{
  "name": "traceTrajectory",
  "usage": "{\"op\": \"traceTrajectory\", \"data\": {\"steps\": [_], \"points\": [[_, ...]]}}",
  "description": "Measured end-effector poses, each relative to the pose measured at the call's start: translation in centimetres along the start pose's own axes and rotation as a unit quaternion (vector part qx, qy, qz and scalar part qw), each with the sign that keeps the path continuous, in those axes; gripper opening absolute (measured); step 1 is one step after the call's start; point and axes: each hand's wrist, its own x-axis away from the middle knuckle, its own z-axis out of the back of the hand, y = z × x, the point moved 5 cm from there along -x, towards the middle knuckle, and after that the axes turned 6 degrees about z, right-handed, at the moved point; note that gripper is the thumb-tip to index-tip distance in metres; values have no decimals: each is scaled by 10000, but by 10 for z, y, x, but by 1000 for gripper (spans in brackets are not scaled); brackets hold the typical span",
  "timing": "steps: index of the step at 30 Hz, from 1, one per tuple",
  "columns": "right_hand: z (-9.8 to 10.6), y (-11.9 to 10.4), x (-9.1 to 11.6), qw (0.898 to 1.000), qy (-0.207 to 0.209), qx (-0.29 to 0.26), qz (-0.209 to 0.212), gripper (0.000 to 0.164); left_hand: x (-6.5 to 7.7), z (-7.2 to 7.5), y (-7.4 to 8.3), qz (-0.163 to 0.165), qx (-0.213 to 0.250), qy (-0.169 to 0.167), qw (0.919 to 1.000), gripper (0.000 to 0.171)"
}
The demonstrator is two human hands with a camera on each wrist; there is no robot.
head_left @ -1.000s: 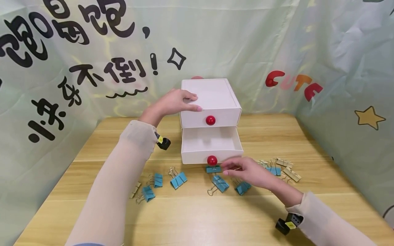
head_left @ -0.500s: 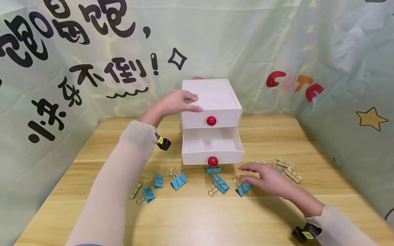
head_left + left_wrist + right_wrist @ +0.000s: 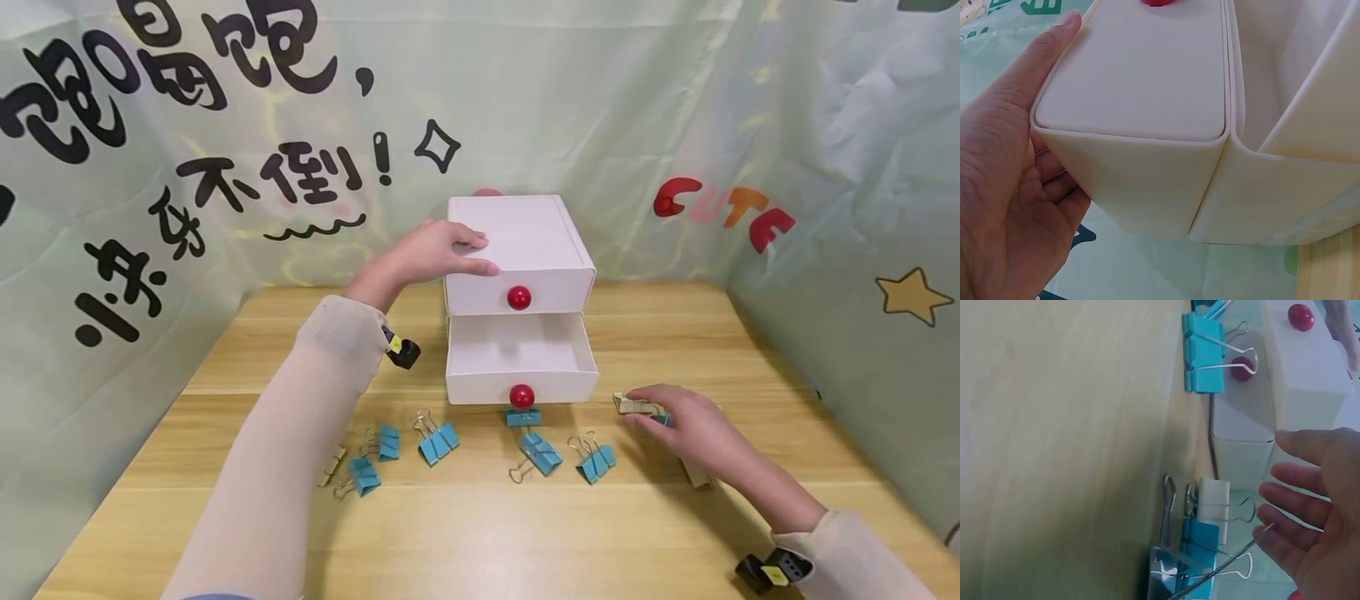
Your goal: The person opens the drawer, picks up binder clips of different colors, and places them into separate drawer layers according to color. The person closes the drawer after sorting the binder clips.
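Note:
A white two-drawer box [image 3: 517, 229] stands at the back middle, its upper drawer shut and its lower drawer [image 3: 517, 387] pulled out. My left hand [image 3: 438, 250] rests on the box top, thumb along the front upper edge; the left wrist view shows its fingers extended against the box. My right hand [image 3: 697, 425] hovers over a group of binder clips at the right, fingers parted and only loosely bent. Under it are a cream binder clip [image 3: 633, 404] and a blue binder clip [image 3: 1197, 550], partly hidden in the head view. A wire handle nearly meets its fingers.
Several blue binder clips lie in front of the box, among them one [image 3: 596, 462] at right and one [image 3: 438, 442] at left. A cream clip [image 3: 330, 467] is partly behind the left sleeve. Red knobs [image 3: 522, 396] stick out from the drawers. A printed cloth [image 3: 600, 100] hangs behind.
My right hand has moved from beside the lower drawer's knob rightward to the group of cream and blue binder clips. The left hand keeps its place on the box.

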Motion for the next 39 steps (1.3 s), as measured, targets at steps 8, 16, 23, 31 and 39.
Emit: {"op": "traceTrajectory", "data": {"steps": [8, 16, 23, 31, 39], "points": [[-9, 10, -4, 9986, -153, 471, 188, 34, 1, -1, 1, -46, 3, 16, 10000, 77], [-20, 13, -11, 9965, -363, 728, 173, 33, 2, -3, -1, -43, 58, 28, 10000, 78], [-28, 12, -20, 9951, -456, 875, 97, 33, 2, -5, -4, 21, 43, 41, 10000, 78], [-31, 17, -30, 9946, -325, 981, -37, 15, 0, -5, -3, -35, -38, 31, 10000, 76], [-30, 20, -34, 9940, -171, 1050, -242, 33, 0, -1, -1, -50, -38, 64, 10000, 75]]}}
